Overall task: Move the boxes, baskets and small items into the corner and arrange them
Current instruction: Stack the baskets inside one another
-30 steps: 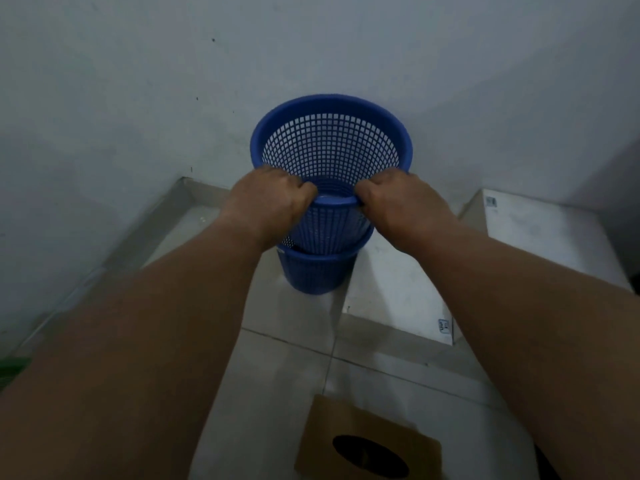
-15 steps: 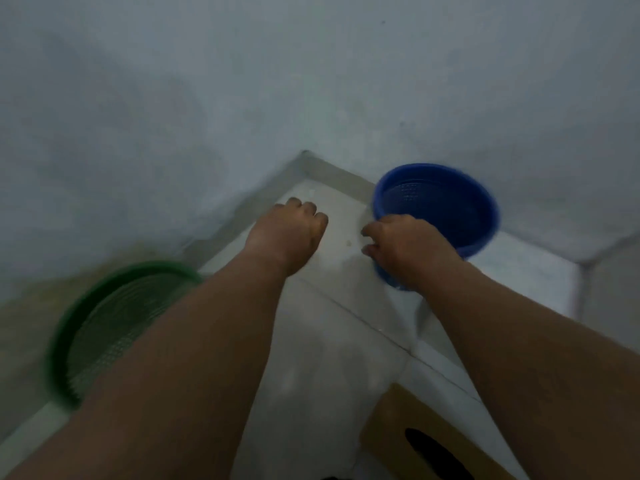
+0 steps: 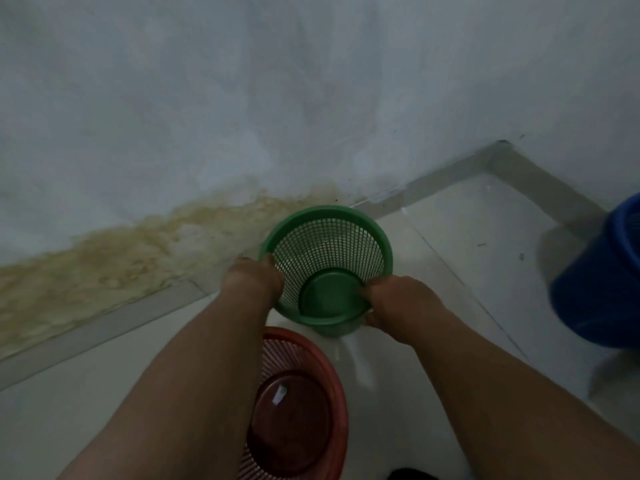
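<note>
Gripping a green mesh basket (image 3: 329, 244) by its rim, a person bends over a pale tiled floor (image 3: 460, 237) beside a grey wall (image 3: 242, 98). The left hand (image 3: 254, 278) holds the rim on the side nearest the wall, its fingers curled over the edge. The right hand (image 3: 398, 303) clasps the rim on the near right side, with fingers hooked inside the basket and the thumb beneath the lip. The green mesh basket is upright and open at the top, its solid round bottom visible through the mouth; whether it rests on the floor or is raised just above it cannot be told. It sits close to the foot of the wall, where a yellow-brown stain (image 3: 104, 265) spreads above the grey skirting (image 3: 446, 178). A red basket (image 3: 329, 375) stands just beside it on the near side, partly under the left forearm, with a small white label (image 3: 278, 396) lying on its bottom. A blue basket (image 3: 602, 282) is at the right edge of the view, well apart from the green one and near the corner (image 3: 502, 147) where two walls meet.
</note>
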A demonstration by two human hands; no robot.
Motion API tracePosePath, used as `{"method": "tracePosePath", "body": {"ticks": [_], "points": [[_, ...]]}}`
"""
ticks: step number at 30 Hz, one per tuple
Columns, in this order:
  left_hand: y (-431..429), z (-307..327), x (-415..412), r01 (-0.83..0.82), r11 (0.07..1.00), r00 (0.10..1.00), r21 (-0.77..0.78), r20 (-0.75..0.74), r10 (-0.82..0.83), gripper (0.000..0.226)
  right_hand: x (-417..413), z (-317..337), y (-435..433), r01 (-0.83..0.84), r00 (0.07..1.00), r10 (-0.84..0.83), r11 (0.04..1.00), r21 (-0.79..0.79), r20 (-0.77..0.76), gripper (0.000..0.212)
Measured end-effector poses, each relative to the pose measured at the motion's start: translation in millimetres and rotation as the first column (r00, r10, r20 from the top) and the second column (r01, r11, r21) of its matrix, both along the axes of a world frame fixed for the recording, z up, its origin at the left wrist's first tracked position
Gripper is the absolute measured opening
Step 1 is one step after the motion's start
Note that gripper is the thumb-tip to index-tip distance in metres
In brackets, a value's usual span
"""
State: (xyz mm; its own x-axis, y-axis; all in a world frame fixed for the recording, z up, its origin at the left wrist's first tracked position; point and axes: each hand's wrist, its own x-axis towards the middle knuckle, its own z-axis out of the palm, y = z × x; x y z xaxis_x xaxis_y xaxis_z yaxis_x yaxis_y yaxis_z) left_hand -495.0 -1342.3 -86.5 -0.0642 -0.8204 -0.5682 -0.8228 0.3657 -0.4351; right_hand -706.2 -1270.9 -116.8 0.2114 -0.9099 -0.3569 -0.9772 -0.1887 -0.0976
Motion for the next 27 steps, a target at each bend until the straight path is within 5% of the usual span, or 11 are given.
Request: {"method": "tracePosePath", "body": {"ticks": [10,14,18,21,27], "points": [[-11.1,1.9,-37.7,0.214,0.975,0.962,-0.053,-0.163,-0.22,0.025,-32.1,9.6,-1.4,0.095,0.995,-0.098,0.991,-0.099,-0.032,0.029],[-36.3,36.0,-75.9,0.375,0.903,0.892,-0.208,-0.184,-0.413,0.021,-79.6,55.9,-15.0,0.138,0.99,-0.143,0.963,-0.231,-0.008,0.023],[-57.2,81.0,-117.3,0.468,0.746,0.755,-0.473,-0.224,-0.616,0.022,-139.2,116.6,-18.9,0.189,0.981,-0.191,0.901,-0.39,0.033,0.02],[-62.5,119.4,-162.7,0.468,0.587,0.565,-0.66,-0.287,-0.773,0.018,-184.2,168.4,-3.6,0.245,0.961,-0.276,0.835,-0.493,0.011,0.023],[-49.9,185.1,-284.8,0.441,0.334,0.268,-0.833,-0.233,-0.935,0.018,-275.0,235.8,62.5,0.345,0.881,-0.472,0.69,-0.637,-0.034,0.026]]}}
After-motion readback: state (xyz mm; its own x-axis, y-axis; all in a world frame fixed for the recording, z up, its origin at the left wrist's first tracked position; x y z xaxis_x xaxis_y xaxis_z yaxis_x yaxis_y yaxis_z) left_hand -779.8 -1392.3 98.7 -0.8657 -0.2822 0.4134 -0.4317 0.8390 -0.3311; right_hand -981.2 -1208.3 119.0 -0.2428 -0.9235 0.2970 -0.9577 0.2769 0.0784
